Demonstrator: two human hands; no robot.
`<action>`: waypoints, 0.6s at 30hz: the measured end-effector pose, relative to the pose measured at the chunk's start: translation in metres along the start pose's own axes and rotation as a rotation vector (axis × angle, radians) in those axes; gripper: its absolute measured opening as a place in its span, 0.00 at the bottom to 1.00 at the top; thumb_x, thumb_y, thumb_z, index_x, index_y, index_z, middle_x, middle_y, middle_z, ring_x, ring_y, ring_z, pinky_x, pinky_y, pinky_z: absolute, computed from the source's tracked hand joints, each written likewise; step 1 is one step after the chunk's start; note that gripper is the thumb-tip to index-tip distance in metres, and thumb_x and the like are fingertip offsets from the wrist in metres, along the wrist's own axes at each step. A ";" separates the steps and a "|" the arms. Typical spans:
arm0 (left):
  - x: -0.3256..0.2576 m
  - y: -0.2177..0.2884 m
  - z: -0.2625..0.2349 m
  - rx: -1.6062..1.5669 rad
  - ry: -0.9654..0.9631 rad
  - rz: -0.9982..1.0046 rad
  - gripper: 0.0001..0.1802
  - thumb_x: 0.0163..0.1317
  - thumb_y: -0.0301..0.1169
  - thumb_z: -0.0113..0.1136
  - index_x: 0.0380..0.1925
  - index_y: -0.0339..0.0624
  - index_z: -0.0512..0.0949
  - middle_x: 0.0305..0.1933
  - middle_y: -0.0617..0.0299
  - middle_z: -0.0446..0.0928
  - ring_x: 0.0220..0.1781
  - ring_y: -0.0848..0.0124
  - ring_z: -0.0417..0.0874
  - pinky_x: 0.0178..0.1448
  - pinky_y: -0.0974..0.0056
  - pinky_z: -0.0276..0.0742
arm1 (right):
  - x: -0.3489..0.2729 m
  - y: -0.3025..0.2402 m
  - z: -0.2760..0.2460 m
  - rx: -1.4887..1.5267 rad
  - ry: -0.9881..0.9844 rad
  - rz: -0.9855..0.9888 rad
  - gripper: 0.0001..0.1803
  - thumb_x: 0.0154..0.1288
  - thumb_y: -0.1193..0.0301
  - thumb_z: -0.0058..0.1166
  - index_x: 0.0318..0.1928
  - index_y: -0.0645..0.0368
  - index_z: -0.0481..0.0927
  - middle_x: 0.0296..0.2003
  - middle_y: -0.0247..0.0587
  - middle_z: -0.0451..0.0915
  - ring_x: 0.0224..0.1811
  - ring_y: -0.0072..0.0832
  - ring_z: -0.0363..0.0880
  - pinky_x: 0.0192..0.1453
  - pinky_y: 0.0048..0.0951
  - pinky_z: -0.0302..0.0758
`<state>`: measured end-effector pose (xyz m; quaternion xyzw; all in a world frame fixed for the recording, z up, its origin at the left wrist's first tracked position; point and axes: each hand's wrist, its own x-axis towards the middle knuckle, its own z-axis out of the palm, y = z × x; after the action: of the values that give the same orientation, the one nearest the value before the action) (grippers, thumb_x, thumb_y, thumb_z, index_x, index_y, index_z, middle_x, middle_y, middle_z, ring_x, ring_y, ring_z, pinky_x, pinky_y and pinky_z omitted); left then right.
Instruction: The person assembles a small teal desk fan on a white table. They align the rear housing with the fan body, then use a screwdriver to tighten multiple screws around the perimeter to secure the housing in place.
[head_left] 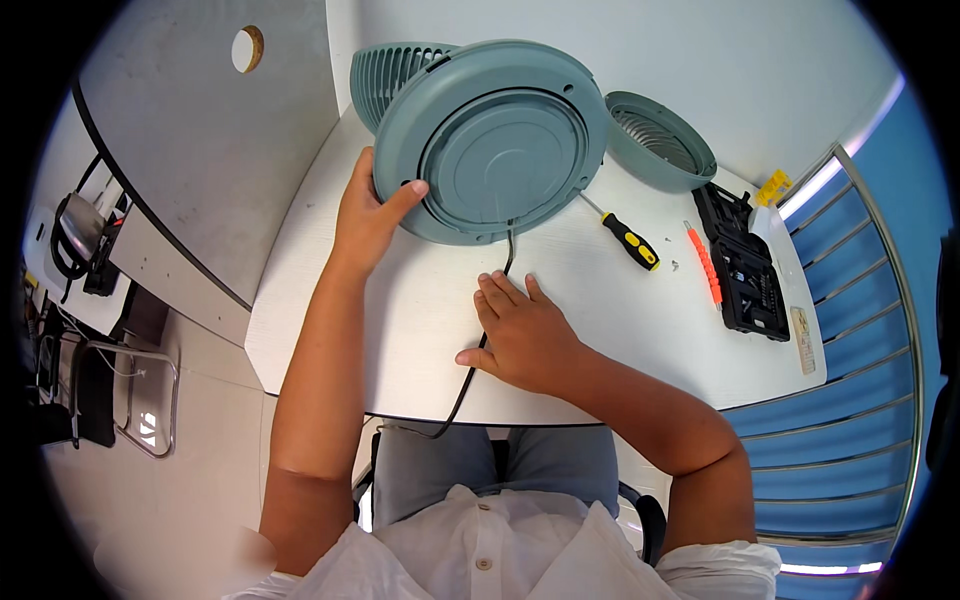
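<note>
A grey-green fan is tipped up at the back of the white table (420, 330), its round base (510, 160) facing me. Behind the base, on the left, shows its slatted grille (385, 85). My left hand (370, 220) is closed on the base's lower left rim, thumb on the underside. From the base a black power cord (458, 400) runs down over the table's near edge. My right hand (530, 335) lies flat, fingers stretched out, across the cord; it grips nothing. A black-and-yellow screwdriver (630, 242) lies right of the base, its tip beside the rim.
A loose round grille cover (660, 145) rests at the back right. Nearby are a black tool case (745, 280), an orange-handled tool (703, 262), small screws (675, 265) and a yellow object (773, 187). A metal railing (905, 330) borders the right; a grey panel (200, 130) stands left.
</note>
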<state>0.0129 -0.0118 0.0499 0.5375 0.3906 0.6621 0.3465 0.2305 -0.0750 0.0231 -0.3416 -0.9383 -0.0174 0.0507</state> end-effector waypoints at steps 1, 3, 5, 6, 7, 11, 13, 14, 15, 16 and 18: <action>0.000 -0.001 0.000 0.004 0.002 -0.002 0.27 0.52 0.36 0.65 0.49 0.37 0.67 0.45 0.58 0.72 0.48 0.71 0.72 0.54 0.66 0.67 | 0.000 -0.001 0.000 -0.011 -0.005 0.008 0.42 0.63 0.42 0.42 0.56 0.74 0.67 0.61 0.60 0.64 0.67 0.48 0.58 0.67 0.53 0.56; 0.000 -0.001 -0.001 0.016 0.010 -0.006 0.27 0.52 0.36 0.65 0.49 0.37 0.67 0.46 0.57 0.72 0.49 0.70 0.72 0.55 0.66 0.67 | 0.001 -0.001 -0.002 -0.002 0.021 0.002 0.39 0.63 0.45 0.43 0.58 0.70 0.67 0.61 0.57 0.64 0.67 0.46 0.58 0.67 0.52 0.56; -0.001 0.000 0.001 -0.011 0.018 0.013 0.28 0.52 0.36 0.65 0.50 0.37 0.67 0.46 0.57 0.72 0.50 0.70 0.72 0.56 0.66 0.67 | -0.001 0.003 -0.007 0.035 0.080 -0.018 0.34 0.64 0.49 0.45 0.58 0.66 0.68 0.62 0.54 0.64 0.68 0.44 0.57 0.67 0.50 0.57; -0.001 0.000 0.003 -0.026 0.024 0.021 0.28 0.52 0.36 0.65 0.50 0.37 0.67 0.47 0.56 0.72 0.50 0.69 0.72 0.57 0.66 0.66 | -0.003 0.010 -0.010 0.084 0.109 0.008 0.30 0.64 0.52 0.47 0.58 0.63 0.69 0.61 0.52 0.65 0.67 0.43 0.59 0.66 0.47 0.59; -0.002 0.001 0.004 -0.028 0.029 0.014 0.28 0.52 0.37 0.65 0.50 0.37 0.66 0.47 0.56 0.72 0.51 0.69 0.72 0.57 0.65 0.66 | -0.006 0.023 -0.015 0.134 0.136 0.035 0.27 0.64 0.55 0.48 0.57 0.61 0.70 0.60 0.50 0.67 0.66 0.41 0.61 0.66 0.45 0.60; -0.003 0.000 0.001 -0.013 0.050 -0.004 0.29 0.51 0.37 0.66 0.50 0.37 0.66 0.47 0.55 0.72 0.51 0.68 0.72 0.57 0.64 0.67 | -0.013 0.092 -0.047 0.176 0.158 0.465 0.10 0.63 0.67 0.48 0.36 0.61 0.77 0.41 0.43 0.77 0.45 0.41 0.73 0.49 0.38 0.71; -0.001 -0.005 0.003 0.003 0.049 0.004 0.29 0.51 0.38 0.66 0.50 0.37 0.66 0.47 0.54 0.72 0.51 0.68 0.73 0.57 0.64 0.68 | -0.024 0.129 -0.045 -0.043 0.355 0.483 0.11 0.59 0.69 0.54 0.41 0.62 0.78 0.41 0.44 0.77 0.46 0.41 0.72 0.49 0.38 0.72; -0.001 -0.009 0.004 0.022 0.055 0.014 0.30 0.52 0.38 0.66 0.50 0.37 0.65 0.47 0.54 0.72 0.51 0.68 0.73 0.56 0.64 0.68 | -0.032 0.145 -0.036 -0.096 0.361 0.514 0.16 0.58 0.69 0.56 0.46 0.61 0.77 0.43 0.44 0.76 0.48 0.42 0.71 0.50 0.38 0.72; -0.002 -0.012 0.005 0.045 0.068 0.021 0.30 0.52 0.38 0.65 0.50 0.37 0.65 0.47 0.53 0.73 0.51 0.68 0.73 0.56 0.64 0.69 | -0.034 0.151 -0.034 -0.084 0.208 0.651 0.19 0.58 0.68 0.57 0.50 0.60 0.75 0.45 0.44 0.75 0.48 0.42 0.71 0.51 0.38 0.71; -0.003 -0.012 0.006 0.055 0.082 0.031 0.30 0.53 0.38 0.65 0.52 0.37 0.64 0.49 0.54 0.71 0.52 0.68 0.72 0.58 0.64 0.67 | -0.037 0.156 -0.025 -0.064 0.191 0.667 0.21 0.57 0.68 0.57 0.51 0.60 0.74 0.45 0.45 0.75 0.48 0.42 0.71 0.51 0.38 0.71; -0.007 -0.013 0.011 0.083 0.110 0.040 0.31 0.56 0.37 0.63 0.55 0.36 0.62 0.51 0.55 0.69 0.55 0.68 0.69 0.61 0.63 0.62 | -0.040 0.161 -0.016 -0.019 0.158 0.688 0.22 0.57 0.69 0.57 0.53 0.61 0.73 0.45 0.47 0.74 0.49 0.43 0.71 0.52 0.39 0.71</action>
<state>0.0253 -0.0106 0.0366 0.5219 0.4253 0.6808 0.2885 0.3653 0.0215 0.0343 -0.6356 -0.7614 -0.0343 0.1228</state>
